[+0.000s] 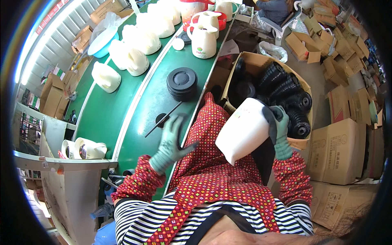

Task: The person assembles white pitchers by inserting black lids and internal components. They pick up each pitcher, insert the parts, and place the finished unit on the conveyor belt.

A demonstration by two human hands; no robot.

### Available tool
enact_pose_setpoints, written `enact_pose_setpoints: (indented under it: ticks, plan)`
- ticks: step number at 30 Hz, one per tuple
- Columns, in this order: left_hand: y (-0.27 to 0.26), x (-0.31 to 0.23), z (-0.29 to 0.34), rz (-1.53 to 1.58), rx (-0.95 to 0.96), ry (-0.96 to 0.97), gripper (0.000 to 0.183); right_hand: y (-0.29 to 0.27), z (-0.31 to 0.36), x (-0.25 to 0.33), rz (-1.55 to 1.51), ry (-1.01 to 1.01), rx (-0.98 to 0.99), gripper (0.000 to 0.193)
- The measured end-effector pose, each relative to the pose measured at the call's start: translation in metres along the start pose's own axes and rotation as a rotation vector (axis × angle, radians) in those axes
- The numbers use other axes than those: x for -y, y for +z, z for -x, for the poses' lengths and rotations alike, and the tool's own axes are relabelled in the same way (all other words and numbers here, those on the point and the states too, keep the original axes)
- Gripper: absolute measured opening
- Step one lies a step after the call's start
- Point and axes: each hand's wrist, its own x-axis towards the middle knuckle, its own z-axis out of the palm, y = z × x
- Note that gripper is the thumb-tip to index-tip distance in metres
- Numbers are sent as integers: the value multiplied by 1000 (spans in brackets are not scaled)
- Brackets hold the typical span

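In my gloved right hand [281,132] is a white plastic jug body [241,131], tilted over my lap, spout corner low. The fingers grip the black round piece [268,122] at the jug's end. My left hand [169,146], also gloved, hovers over the bench edge with fingers spread and nothing in it. Just beyond its fingertips a thin black rod [153,128] lies across a small black disc [161,117]. A stack of black round bases [182,83] stands farther up the green bench.
White jugs [141,34] stand in rows along the green bench [104,122]. Two finished-looking jugs [203,43] stand by a red basket [222,22]. At my right, a carton [304,141] holds many black bases [281,83]. Cardboard boxes [337,151] line the right side.
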Motion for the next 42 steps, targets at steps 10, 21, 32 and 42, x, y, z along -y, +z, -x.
enact_pose_setpoints:
  ticks: [10,21,32,42]
  plan:
    - [-17,170,25,-272,470,-455,97,48,-6,26,577,-274,437,35]
    - [-60,-24,-94,650,222,-751,52,16,-55,40,24,-134,728,34]
    - [-23,-109,-256,440,735,-270,52,51,-159,-27,92,-472,591,21]
    - [38,-155,-277,447,822,201,41,23,-104,-34,-177,-375,638,26]
